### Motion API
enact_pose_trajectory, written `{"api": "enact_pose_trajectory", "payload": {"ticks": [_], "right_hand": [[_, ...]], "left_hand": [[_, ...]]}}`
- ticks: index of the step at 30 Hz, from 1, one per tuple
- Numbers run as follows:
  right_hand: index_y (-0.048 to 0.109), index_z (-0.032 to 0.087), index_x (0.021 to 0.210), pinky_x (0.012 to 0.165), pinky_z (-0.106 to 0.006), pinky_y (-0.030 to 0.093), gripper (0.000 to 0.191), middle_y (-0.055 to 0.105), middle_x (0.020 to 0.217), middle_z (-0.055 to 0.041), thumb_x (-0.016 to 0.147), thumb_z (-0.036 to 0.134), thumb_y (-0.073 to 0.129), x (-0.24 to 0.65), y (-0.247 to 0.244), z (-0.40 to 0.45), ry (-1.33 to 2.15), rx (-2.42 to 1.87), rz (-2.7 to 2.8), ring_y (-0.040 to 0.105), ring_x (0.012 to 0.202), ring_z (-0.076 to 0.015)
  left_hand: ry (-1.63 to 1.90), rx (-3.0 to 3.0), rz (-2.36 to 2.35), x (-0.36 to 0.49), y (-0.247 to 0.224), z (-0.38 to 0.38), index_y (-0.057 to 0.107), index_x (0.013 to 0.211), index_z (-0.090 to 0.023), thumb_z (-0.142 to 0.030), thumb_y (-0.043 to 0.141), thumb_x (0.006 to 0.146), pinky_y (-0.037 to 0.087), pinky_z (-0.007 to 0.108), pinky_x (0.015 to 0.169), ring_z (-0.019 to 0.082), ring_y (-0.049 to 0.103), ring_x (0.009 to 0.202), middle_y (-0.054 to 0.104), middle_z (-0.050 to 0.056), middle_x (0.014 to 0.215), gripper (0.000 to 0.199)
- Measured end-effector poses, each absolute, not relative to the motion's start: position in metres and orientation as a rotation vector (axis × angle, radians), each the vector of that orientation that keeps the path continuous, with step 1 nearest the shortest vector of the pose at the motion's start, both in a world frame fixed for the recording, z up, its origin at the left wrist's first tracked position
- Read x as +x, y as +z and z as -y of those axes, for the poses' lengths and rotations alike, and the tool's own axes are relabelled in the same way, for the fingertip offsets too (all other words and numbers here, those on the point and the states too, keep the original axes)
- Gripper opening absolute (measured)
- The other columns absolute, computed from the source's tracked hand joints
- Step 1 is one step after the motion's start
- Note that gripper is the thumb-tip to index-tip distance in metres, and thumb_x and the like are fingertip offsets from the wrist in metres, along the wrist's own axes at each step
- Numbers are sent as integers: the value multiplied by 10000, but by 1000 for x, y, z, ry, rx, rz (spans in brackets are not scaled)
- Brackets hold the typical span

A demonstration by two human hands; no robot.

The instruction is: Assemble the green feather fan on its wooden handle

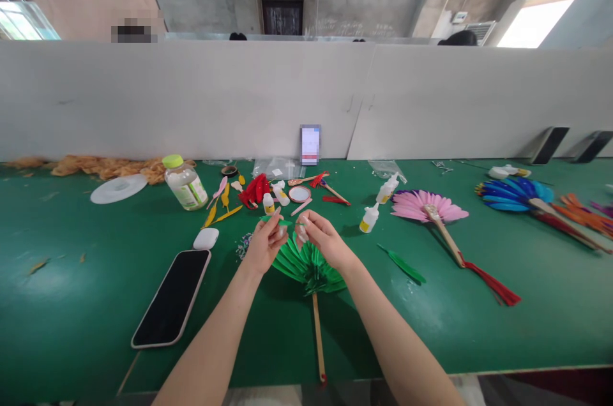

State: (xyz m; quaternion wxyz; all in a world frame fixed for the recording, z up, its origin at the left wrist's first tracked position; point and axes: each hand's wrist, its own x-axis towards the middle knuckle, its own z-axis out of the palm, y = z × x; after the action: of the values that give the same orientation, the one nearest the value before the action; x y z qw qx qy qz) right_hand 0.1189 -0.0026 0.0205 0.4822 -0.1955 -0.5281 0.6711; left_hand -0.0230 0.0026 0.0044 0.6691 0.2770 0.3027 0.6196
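Note:
My left hand [265,242] pinches a small green feather [282,222] above the top left of a green feather fan [306,265]. At the feather's thin right end, my right hand [320,237] has its fingers closed on the quill. Both hands are raised over the fan, whose wooden handle [318,336] points toward the table's front edge. A loose green feather [405,265] lies on the table to the right of the fan.
A phone [171,299] and a white case [205,239] lie at left, near a lidded jar [186,184]. Glue bottles [368,219] stand behind the hands. A pink fan [440,218] and a blue fan [517,194] lie at right. An upright phone [310,145] leans on the partition.

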Motion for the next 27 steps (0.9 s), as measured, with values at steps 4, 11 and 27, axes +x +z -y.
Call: {"api": "enact_pose_trajectory", "payload": {"ticks": [4, 11, 27], "right_hand": [[437, 211, 714, 542, -240, 398, 253, 290, 622, 38, 744, 389, 614, 111, 22, 5, 1761, -414, 972, 377, 569, -115], [373, 218, 669, 535, -247, 392, 225, 251, 643, 26, 757, 313, 557, 117, 31, 3, 1661, -397, 837, 363, 588, -130], [503, 179, 672, 406, -214, 354, 355, 507, 523, 37, 704, 513, 620, 119, 20, -8, 1393, -830, 1187, 445, 415, -84]], "left_hand": [[1381, 644, -674, -18, 1, -2, 548, 640, -133, -307, 716, 653, 183, 114, 329, 0, 221, 350, 195, -111, 437, 243], [1496, 561, -627, -24, 1, -9, 364, 523, -150, -259, 710, 673, 174, 142, 320, 0, 214, 342, 229, -106, 437, 392], [1429, 593, -615, -24, 0, -10, 299, 487, -158, -267, 682, 706, 166, 164, 326, 10, 223, 336, 206, -102, 414, 455]]}}
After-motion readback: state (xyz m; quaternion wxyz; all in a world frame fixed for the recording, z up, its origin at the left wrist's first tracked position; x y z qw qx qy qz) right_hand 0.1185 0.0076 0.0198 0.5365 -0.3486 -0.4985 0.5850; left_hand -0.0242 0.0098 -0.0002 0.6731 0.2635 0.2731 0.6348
